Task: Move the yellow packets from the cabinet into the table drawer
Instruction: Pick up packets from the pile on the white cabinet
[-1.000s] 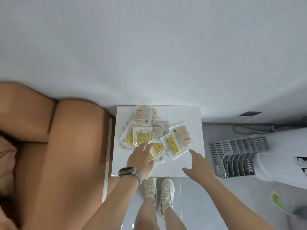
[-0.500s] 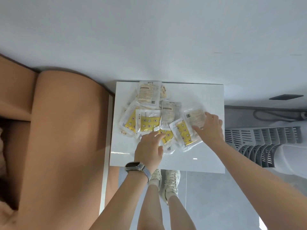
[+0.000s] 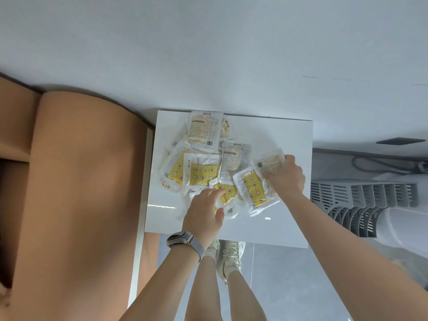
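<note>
Several yellow packets (image 3: 201, 173) in clear wrappers lie in a loose pile on the white cabinet top (image 3: 289, 140). Some lie face down and show pale printed backs (image 3: 203, 129). My left hand (image 3: 203, 214), with a watch on its wrist, rests on the near packets, and its fingers curl onto a yellow packet (image 3: 228, 196) at the pile's front. My right hand (image 3: 286, 178) grips the pale packet (image 3: 268, 163) at the right edge of the pile, next to a yellow one (image 3: 253, 191). No drawer is visible.
A tan sofa (image 3: 76, 193) fills the left side, close against the cabinet. A white grilled appliance (image 3: 366, 205) stands on the grey floor to the right, with a cable (image 3: 379, 164) behind it. My legs and shoes (image 3: 231, 258) are below the cabinet's near edge.
My right hand moved from the cabinet's front edge up to the right side of the pile and took hold of a packet. My left hand stayed on the near packets.
</note>
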Motion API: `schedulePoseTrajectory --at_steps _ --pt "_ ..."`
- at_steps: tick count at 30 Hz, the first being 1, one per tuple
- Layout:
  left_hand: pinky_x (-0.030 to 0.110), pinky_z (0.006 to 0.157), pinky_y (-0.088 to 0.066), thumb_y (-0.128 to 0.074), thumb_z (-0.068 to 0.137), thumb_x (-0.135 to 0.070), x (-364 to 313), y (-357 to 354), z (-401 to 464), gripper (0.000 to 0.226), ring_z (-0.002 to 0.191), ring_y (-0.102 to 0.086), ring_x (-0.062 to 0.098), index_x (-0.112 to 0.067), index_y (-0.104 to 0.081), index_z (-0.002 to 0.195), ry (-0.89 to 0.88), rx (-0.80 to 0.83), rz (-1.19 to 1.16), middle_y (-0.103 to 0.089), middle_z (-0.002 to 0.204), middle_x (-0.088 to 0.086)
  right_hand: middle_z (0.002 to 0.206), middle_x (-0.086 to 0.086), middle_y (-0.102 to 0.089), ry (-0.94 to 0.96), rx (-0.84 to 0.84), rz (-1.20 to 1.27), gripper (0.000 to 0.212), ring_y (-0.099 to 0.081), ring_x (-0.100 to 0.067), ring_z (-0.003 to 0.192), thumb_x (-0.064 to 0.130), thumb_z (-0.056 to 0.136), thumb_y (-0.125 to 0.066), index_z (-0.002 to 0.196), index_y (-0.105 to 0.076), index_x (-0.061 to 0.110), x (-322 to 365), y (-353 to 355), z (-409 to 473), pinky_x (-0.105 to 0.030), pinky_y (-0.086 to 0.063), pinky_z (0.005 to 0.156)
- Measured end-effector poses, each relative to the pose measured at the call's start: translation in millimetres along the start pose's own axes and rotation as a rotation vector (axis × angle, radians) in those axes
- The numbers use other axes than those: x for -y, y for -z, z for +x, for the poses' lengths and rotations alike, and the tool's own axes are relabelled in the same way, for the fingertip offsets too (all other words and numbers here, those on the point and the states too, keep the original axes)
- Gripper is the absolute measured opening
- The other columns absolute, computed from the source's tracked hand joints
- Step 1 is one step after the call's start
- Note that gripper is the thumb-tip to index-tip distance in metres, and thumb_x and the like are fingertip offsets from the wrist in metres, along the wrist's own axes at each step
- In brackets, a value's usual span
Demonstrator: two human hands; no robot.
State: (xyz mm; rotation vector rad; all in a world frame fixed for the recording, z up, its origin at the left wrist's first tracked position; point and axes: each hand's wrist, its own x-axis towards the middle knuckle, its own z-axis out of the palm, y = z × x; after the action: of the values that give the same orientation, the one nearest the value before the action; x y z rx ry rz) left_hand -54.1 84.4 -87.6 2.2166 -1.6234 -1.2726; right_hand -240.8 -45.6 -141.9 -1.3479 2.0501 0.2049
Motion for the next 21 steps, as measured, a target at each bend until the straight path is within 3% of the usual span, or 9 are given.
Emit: schedulePoseTrajectory --at_steps 4,8,11,14,16,19,21 --pt "0.030 0.102 -0.047 -0.056 0.094 -0.008 -14.8 1.7 4.6 0.042 0.122 -0.052 0.013 -0.018 -0.054 0.135 -0.025 -0.065 -0.224 -0.052 0.133 -0.006 0.094 -0.008 -0.063 -0.002 0.027 0.143 0.034 -0.061 -0.031 0.096 0.023 0.083 -0.071 0.108 -0.055 0.007 -5.5 4.9 -4.6 -0.035 -0.048 0.075" --pt "0.006 0.087 -0.047 -0.058 0.095 -0.010 -39.9 6.4 7.4 0.035 0.110 -0.057 0.003 -0.019 -0.056 0.129 0.031 -0.127 -0.556 -0.053 0.126 -0.008 0.098 -0.003 -0.067 -0.061 0.116 0.648 0.027 -0.065 -0.026 0.097 0.017 0.083 -0.076 0.103 -0.058 0.013 -6.6 20.0 -27.6 -0.041 -0.055 0.085" --pt "0.000 0.080 -0.042 -0.062 0.095 -0.029 -52.8 9.6 11.7 0.046 0.114 -0.053 -0.004 -0.021 -0.049 0.138 0.175 -0.002 -0.716 -0.051 0.131 -0.013 0.100 -0.006 -0.074 -0.046 0.370 1.038 0.020 -0.071 -0.024 0.092 0.000 0.092 -0.060 0.107 -0.062 0.013 1.9 32.9 -60.3 -0.039 -0.058 0.080" --pt "0.012 0.090 -0.042 -0.068 0.088 -0.042 -58.2 12.6 14.6 0.040 0.109 -0.058 -0.004 -0.029 -0.054 0.123 0.234 0.131 -0.921 -0.062 0.118 -0.020 0.106 -0.011 -0.074 0.003 0.581 1.151 0.030 -0.072 -0.025 0.095 -0.006 0.093 -0.048 0.114 -0.063 0.008 11.7 41.9 -85.3 -0.041 -0.058 0.083" --pt "0.031 0.094 -0.053 -0.078 0.079 -0.046 -56.3 11.9 15.4 0.043 0.105 -0.068 0.014 -0.024 -0.066 0.114 0.274 0.167 -1.055 -0.074 0.108 -0.006 0.107 -0.014 -0.073 0.064 0.663 1.095 0.033 -0.071 -0.027 0.095 -0.006 0.093 -0.045 0.116 -0.064 0.007 18.3 44.2 -93.8 -0.039 -0.059 0.080" --pt "0.049 0.098 -0.053 -0.078 0.075 -0.038 -50.4 11.5 11.9 0.043 0.105 -0.070 0.025 -0.020 -0.070 0.113 0.317 0.144 -1.184 -0.075 0.107 0.006 0.111 -0.011 -0.073 0.170 0.719 0.984 0.034 -0.070 -0.021 0.097 -0.003 0.093 -0.045 0.120 -0.065 0.008 26.6 45.8 -99.3 -0.022 -0.053 0.070" --pt "0.055 0.099 -0.050 -0.078 0.073 -0.037 -44.3 10.5 10.2 0.043 0.106 -0.070 0.027 -0.019 -0.071 0.111 0.344 0.090 -1.226 -0.075 0.108 0.008 0.112 0.003 -0.073 0.229 0.736 0.885 0.030 -0.068 -0.009 0.103 0.005 0.096 -0.049 0.117 -0.067 0.016 31.1 47.9 -99.2 -0.012 -0.048 0.073"
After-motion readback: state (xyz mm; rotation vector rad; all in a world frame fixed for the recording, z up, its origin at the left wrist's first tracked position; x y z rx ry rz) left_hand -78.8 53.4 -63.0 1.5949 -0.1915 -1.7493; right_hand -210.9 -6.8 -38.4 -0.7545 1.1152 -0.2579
